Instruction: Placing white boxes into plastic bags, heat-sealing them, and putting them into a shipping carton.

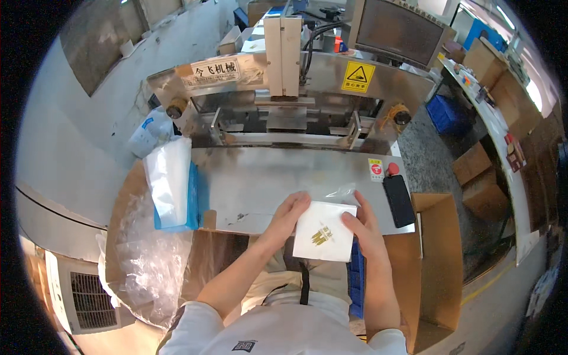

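Between my two hands is a white square packet [315, 244] with a gold print on its face, tilted toward me over the front edge of the machine's metal table. A clear plastic film flap [342, 192] sticks up behind its upper edge. My left hand [288, 216] grips its upper left corner, with the fingers partly hidden behind it. On the other side, my right hand [365, 228] has the thumb on the front face and the fingers behind the right edge. What the hidden fingertips touch does not show.
A steel machine [236, 151] with a warning label stands ahead. Left on its table, a blue holder [194, 204] carries clear bags [168, 183]; a large bag of crumpled film [148, 260] sits below. At right are a red button [393, 169], a black phone [399, 201] and an open carton [439, 260].
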Available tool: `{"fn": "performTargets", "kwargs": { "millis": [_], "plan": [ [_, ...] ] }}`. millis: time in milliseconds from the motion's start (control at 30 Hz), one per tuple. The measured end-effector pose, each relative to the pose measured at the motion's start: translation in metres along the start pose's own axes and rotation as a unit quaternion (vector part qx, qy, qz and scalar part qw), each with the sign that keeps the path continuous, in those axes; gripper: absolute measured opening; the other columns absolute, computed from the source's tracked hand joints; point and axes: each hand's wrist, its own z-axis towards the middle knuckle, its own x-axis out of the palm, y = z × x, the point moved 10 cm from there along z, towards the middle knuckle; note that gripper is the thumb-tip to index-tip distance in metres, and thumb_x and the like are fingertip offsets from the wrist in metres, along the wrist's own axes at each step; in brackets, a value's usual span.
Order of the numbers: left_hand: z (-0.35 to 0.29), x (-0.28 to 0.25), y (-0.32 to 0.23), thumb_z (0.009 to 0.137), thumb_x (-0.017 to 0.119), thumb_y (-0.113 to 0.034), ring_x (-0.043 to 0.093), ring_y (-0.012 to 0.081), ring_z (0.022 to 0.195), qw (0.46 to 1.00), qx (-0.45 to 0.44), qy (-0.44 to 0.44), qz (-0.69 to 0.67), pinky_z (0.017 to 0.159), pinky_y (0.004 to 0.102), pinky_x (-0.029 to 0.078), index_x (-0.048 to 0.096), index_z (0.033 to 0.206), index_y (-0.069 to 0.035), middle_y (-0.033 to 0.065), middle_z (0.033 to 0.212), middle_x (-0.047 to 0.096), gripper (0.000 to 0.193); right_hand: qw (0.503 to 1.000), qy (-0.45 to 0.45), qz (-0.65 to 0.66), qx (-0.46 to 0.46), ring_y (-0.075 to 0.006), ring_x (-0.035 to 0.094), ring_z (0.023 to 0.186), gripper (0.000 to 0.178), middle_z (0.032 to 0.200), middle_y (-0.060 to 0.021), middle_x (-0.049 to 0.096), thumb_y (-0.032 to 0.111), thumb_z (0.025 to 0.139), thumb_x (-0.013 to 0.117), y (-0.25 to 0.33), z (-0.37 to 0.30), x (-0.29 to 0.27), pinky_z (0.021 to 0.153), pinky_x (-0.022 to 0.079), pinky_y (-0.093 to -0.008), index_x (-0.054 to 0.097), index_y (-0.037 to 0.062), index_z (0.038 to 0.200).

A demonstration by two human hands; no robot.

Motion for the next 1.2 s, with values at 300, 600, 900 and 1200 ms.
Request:
{"fn": "performTargets", "kwargs": {
  "millis": [300, 600, 900, 1200],
  "plan": [
    [0.009, -0.010, -0.019, 0.086, 0.079, -0.035, 0.061, 0.0247, 0.113, 0.997, 0.078, 0.020, -0.010, 0.092, 0.0350, 0.053, 0.026, 0.152, 0.006, 0.0219, 0.132, 0.057, 0.094, 0.995, -0.092, -0.047, -0.008, -0.0253, 0.051, 0.128, 0.064, 0.142, -0.0198, 0.050, 0.022, 0.096, 0.066, -0.020, 0.029, -0.025, 0.108, 0.040, -0.0349, 0.039, -0.0043, 0.148],
    [-0.010, -0.055, -0.020, 0.077, 0.085, -0.037, 0.065, 0.0355, 0.111, 0.972, 0.181, -0.062, 0.137, 0.090, 0.0402, 0.056, 0.038, 0.145, 0.001, 0.0243, 0.127, 0.058, 0.091, 0.985, -0.159, 0.072, 0.002, -0.0294, 0.055, 0.125, 0.049, 0.139, -0.0160, 0.054, 0.031, 0.104, 0.040, -0.117, 0.042, -0.104, 0.109, 0.044, -0.0433, 0.045, 0.0032, 0.144],
    [-0.009, -0.056, -0.005, 0.086, 0.071, -0.048, 0.061, 0.0431, 0.113, 0.962, 0.248, -0.035, 0.110, 0.090, 0.0409, 0.055, 0.036, 0.143, 0.006, 0.0298, 0.133, 0.051, 0.087, 0.977, -0.184, 0.046, 0.102, -0.0309, 0.055, 0.126, 0.051, 0.139, -0.0164, 0.055, 0.033, 0.103, 0.041, -0.130, 0.010, -0.120, 0.110, 0.042, -0.0458, 0.044, 0.0034, 0.145],
    [-0.007, -0.054, -0.011, 0.089, 0.066, -0.049, 0.059, 0.0391, 0.116, 0.952, 0.277, -0.034, 0.129, 0.094, 0.0389, 0.053, 0.035, 0.146, 0.007, 0.0295, 0.135, 0.049, 0.086, 0.973, -0.215, -0.033, 0.081, -0.0299, 0.057, 0.122, 0.048, 0.134, -0.0167, 0.057, 0.031, 0.103, 0.042, -0.122, -0.038, -0.125, 0.106, 0.046, -0.0442, 0.047, 0.0014, 0.141]
  ]
}}
